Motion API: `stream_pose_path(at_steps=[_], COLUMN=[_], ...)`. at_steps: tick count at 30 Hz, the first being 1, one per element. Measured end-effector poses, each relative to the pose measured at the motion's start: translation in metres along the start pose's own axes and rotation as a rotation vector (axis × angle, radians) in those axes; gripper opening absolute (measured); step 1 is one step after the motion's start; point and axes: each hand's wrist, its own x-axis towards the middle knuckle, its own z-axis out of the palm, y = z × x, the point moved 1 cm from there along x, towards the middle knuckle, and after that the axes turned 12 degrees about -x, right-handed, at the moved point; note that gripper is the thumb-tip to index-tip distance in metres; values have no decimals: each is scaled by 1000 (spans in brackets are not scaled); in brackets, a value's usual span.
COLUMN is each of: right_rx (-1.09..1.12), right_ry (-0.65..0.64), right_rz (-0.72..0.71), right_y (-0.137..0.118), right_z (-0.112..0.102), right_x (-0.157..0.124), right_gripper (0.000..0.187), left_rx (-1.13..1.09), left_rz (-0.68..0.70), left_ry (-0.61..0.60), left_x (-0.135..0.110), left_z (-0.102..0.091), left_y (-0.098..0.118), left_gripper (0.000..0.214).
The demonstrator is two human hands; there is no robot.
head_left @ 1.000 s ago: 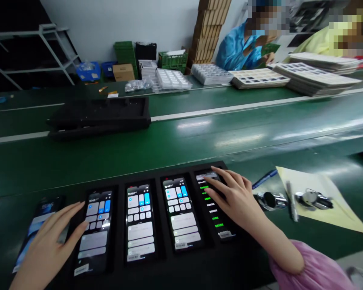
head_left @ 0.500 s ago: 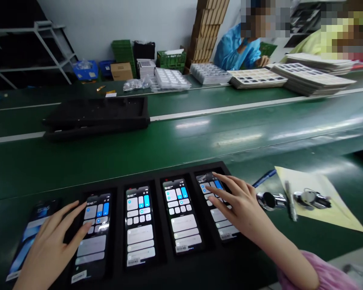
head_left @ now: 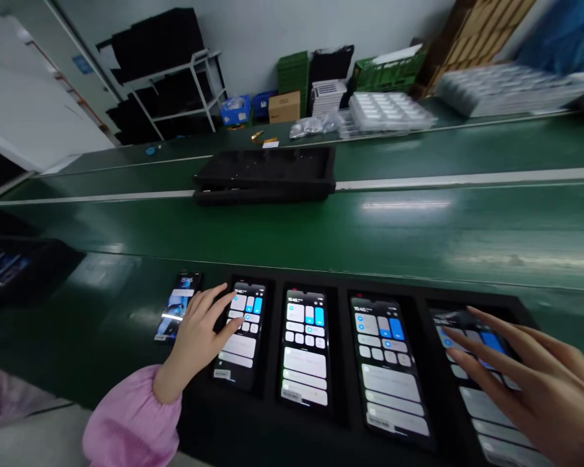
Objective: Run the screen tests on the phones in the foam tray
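Observation:
A black foam tray [head_left: 338,292] holds several smartphones side by side, their screens lit with quick-settings panels. My left hand [head_left: 197,340] is over the tray's leftmost phone [head_left: 238,350], fingers apart, the tips at its screen. My right hand [head_left: 540,376] spreads across the rightmost phone [head_left: 496,408], with fingertips at the upper part of the screen and the hand hiding its right side. Between the hands lie a second phone [head_left: 305,363] and a third phone [head_left: 389,376]. Left of the tray, another phone [head_left: 175,305] shows a blue lock screen, its edge partly behind my left hand.
Across the green bench [head_left: 272,233] sit stacked black trays [head_left: 267,172]. Clear plastic trays [head_left: 389,110], a cardboard box [head_left: 285,107] and green crates [head_left: 389,68] are behind. At far left stands another dark tray [head_left: 29,259] holding devices.
The view has swung left, so everything appears shifted to the right. Both hands remain over the same two phones, fingers spread. The pen and yellow paper have left the view.

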Motion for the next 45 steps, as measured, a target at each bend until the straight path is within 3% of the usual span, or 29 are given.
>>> stream_pose_path(at_steps=[6,11,15,18,21,25,28,31,34,38,42,45], right_rx=[-205,-150,-50,-65,-53,-18,-24,-35,-36,-35,9,1], right_ry=[9,12,-108,-138,-122,-90,-58,-27,7,78,65,-21], right_rz=[-49,-86,-191,-167,-156,-175,-180,-176,-179,-136,68,124], right_y=[-17,-64,-105,-114,-112,-107,-107,-110,-113,-90,-41,-19], right_z=[-25,-48,-41,-29,-22,-16,-10,-6,-11,-44,-83,-95], right_x=[17,42,57,61,62,61,60,61,62,51,11,-27], right_gripper=[47,34,34,31,29,30,32,30,33,37,35,37], left_rx=[-7,-21,-25,-24,22,136,116,105,133,155,118,68], left_rz=[75,51,21,27,59,116,218,258,251,254,276,308], left_ry=[-6,-34,-62,-83,-69,17,-83,-193,-226,-235,-205,-164], left_x=[-7,-13,-18,-16,-9,9,26,38,41,37,34,32], left_z=[6,11,17,18,14,10,16,25,31,32,32,33], left_y=[-13,-25,-38,-46,-38,4,42,64,67,61,56,49], left_gripper=[40,46,48,46,42,42,39,36,37,39,39,42])
